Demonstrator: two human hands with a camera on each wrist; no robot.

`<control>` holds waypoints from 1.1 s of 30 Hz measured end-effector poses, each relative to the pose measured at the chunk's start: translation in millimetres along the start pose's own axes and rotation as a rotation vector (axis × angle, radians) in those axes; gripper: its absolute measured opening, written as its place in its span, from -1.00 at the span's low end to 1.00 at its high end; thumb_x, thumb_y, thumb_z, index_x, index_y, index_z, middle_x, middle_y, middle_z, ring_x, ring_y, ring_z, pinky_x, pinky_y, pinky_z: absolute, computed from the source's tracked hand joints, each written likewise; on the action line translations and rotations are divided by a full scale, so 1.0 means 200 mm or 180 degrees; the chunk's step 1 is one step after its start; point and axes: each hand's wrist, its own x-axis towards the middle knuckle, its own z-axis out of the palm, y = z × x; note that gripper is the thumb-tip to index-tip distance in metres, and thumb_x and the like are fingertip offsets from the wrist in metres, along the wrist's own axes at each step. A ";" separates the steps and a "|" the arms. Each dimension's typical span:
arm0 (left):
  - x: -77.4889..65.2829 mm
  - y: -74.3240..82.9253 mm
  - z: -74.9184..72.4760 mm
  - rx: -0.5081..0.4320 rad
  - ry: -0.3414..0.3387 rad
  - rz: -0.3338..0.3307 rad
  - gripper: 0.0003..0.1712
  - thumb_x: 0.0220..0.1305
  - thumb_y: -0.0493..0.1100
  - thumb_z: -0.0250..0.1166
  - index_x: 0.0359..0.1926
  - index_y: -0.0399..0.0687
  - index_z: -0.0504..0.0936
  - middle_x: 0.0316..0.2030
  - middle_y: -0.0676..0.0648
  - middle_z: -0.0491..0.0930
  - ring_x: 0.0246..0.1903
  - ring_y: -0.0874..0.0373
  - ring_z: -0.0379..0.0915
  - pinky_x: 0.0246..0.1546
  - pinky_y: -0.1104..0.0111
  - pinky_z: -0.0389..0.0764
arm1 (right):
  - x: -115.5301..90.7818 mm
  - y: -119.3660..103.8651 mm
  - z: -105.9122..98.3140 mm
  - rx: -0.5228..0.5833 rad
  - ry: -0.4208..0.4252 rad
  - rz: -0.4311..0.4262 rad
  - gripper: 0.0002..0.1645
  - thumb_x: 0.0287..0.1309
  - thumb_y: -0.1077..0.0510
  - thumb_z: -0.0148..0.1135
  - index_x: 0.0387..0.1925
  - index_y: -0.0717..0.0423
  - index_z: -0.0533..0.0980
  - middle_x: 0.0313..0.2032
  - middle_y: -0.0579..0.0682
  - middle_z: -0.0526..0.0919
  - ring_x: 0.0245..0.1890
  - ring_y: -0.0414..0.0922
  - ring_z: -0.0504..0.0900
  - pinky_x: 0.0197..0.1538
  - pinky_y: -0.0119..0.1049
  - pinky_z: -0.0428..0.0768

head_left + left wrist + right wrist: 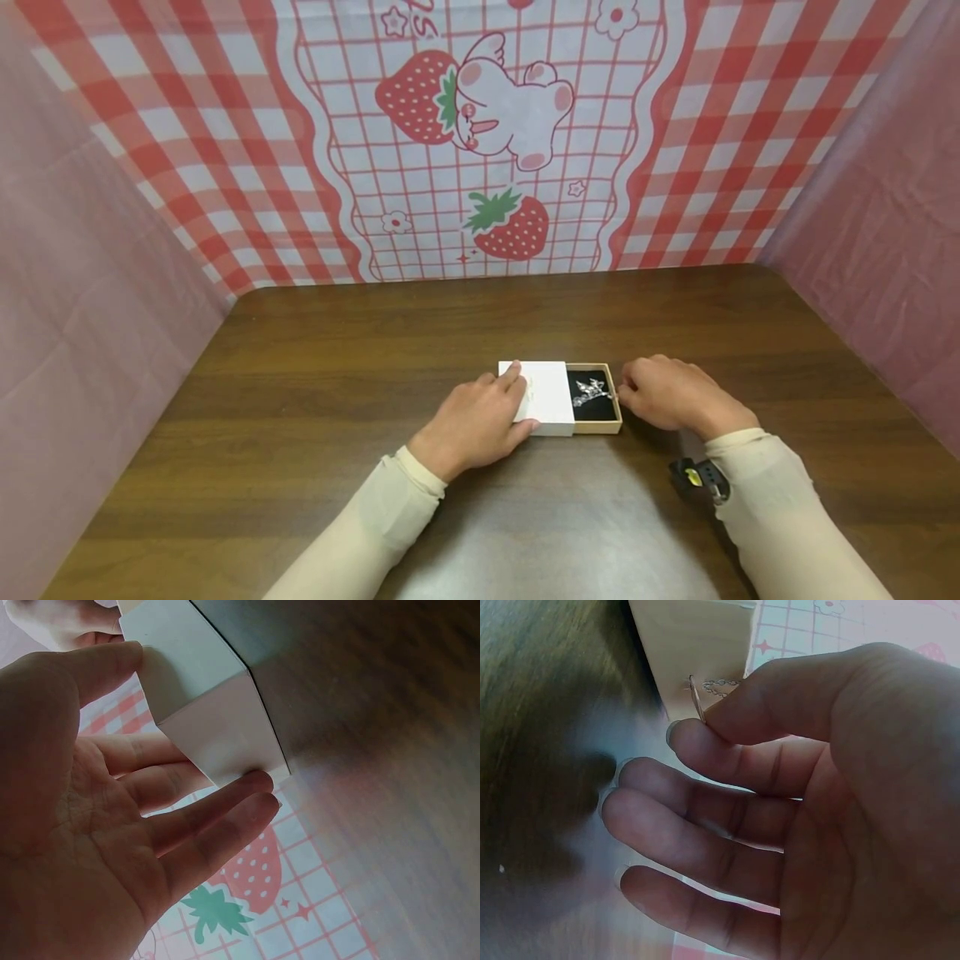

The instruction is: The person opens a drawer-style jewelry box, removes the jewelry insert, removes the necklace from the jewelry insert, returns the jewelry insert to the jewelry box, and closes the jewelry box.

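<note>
A small drawer-style jewelry box lies on the table, its white sleeve partly off a tan inner tray. My left hand grips the sleeve from the left, thumb on its near side and fingers over the top and far side. At the tray's right end, my right hand pinches a thin pull loop between thumb and index finger, the other fingers loosely bent. Silver jewelry with a shiny figure rests on the black insert. Some of its chain hangs over the tray's end wall beside the loop.
The brown wooden table meets a red-checked cloth with strawberry prints at the back. Pink cloth panels stand at both sides. A dark strap with a small device is on my right wrist.
</note>
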 end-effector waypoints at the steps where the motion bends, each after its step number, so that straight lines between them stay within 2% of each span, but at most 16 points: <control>1: 0.00 0.00 0.00 -0.0001 0.0000 -0.0002 -0.38 0.41 0.21 0.18 0.18 -0.20 0.55 0.32 -0.22 0.44 -0.03 -0.05 0.59 -0.19 0.17 0.65 | 0.00 0.00 0.00 -0.0009 0.0009 -0.0005 -0.77 0.27 0.09 0.14 -0.52 -0.03 0.52 -0.58 -0.09 0.46 -0.54 -0.12 0.43 -0.41 -0.15 0.38; 16: 0.00 0.00 0.00 -0.0016 0.0024 0.0013 -0.38 0.41 0.21 0.18 0.19 -0.20 0.55 0.32 -0.22 0.44 -0.04 -0.05 0.60 -0.20 0.17 0.65 | 0.00 0.00 0.00 -0.0006 0.0078 -0.0001 -0.76 0.28 0.08 0.14 -0.53 -0.04 0.52 -0.59 -0.10 0.46 -0.56 -0.12 0.43 -0.43 -0.16 0.37; 33: 0.00 0.00 0.01 0.0010 0.0047 0.0005 -0.40 0.39 0.20 0.20 0.14 -0.20 0.57 0.30 -0.22 0.46 -0.05 -0.06 0.59 -0.23 0.16 0.65 | 0.00 0.00 0.01 -0.0028 0.0258 -0.0133 -0.79 0.23 0.11 0.14 -0.54 -0.08 0.49 -0.57 -0.13 0.47 -0.53 -0.14 0.44 -0.43 -0.15 0.39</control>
